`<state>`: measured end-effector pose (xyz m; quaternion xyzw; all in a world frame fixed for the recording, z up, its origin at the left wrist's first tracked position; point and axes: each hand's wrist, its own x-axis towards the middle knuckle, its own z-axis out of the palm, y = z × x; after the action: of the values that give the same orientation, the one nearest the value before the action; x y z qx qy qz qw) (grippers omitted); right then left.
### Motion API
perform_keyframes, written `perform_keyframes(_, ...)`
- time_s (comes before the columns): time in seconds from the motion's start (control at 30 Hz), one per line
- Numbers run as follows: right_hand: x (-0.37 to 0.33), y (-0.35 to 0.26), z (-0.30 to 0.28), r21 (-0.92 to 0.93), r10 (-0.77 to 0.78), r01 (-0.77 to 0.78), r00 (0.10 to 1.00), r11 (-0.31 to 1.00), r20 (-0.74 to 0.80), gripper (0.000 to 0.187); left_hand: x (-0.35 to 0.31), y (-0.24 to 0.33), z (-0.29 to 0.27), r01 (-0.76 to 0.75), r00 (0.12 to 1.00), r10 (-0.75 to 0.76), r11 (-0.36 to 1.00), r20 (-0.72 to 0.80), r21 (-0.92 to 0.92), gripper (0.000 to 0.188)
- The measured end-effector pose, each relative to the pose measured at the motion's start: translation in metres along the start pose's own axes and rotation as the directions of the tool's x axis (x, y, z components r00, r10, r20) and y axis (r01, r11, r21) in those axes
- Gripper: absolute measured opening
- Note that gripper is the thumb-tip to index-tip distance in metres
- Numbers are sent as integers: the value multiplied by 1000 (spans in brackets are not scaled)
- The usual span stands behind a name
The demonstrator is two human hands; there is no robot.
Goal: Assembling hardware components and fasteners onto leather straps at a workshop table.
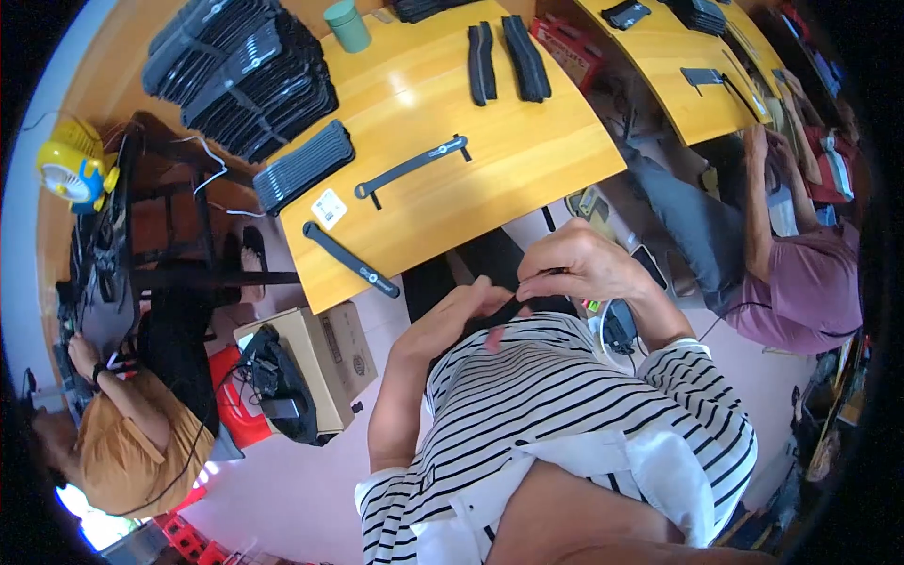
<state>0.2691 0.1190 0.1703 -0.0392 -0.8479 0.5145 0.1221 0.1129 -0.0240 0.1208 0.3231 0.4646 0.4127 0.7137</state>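
Black piece was in front of my striped shirt, just short of the worktop; fingers hid much of it, so its full shape could not be told. My left grip was closed around it; my right grip pinched its upper end, thumb against forefinger. On the worktop: one long strap lying across the middle, another strap slantwise at the near left edge, a white card between them. A flat stack of black strips and tall tied piles crowded the left side, a green tin beside the piles. Cardboard box stood on the floor, left.
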Motion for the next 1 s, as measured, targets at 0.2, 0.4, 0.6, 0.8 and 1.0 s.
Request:
perform_keyframes(0.2, -3, 16, -7, 261, 384, -331, 904, 907, -189, 14, -23, -7, -25, -88, 994, 89, 996, -56, 28, 22)
perform_keyframes(0.4, -9, 51, -3, 505, 515, -362, 833, 783, -203, 18, -39, -23, -53, -158, 946, 180, 982, -270, 99, 16)
perform_keyframes(0.6, -5, 63, 3, 620, 608, -381, 768, 686, -200, 17, -35, -23, -55, -187, 816, 211, 977, -539, 99, 13)
perform_keyframes(0.8, -2, 78, 2, 722, 681, -357, 700, 593, -214, 14, -31, -24, -66, -246, 751, 202, 969, -629, 17, 13)
perform_keyframes(1.0, -5, 86, -2, 842, 669, -279, 732, 462, -125, 10, -28, -28, -68, -372, 682, 267, 928, -681, -8, 17)
